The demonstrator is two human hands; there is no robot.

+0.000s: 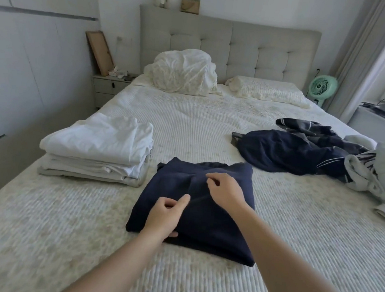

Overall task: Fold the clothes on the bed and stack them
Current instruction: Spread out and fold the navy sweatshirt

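A folded navy garment (203,218) lies on the bed (212,129) in front of me. Both my hands are over it. My left hand (164,216) is above its near left part, fingers loosely curled and one digit pointing up and to the right. My right hand (225,193) is over its middle with the fingertips bent down at the fabric. Neither hand plainly holds cloth. To the left stands a stack of folded white and pale clothes (98,150). On the right lie a heap of unfolded navy clothes (293,151) and crumpled grey clothes (381,170).
A bunched white duvet (185,71) and a pillow (268,89) lie by the grey headboard. A nightstand (109,87) stands at the far left, a green fan (322,87) at the far right. A wardrobe wall runs along the left.
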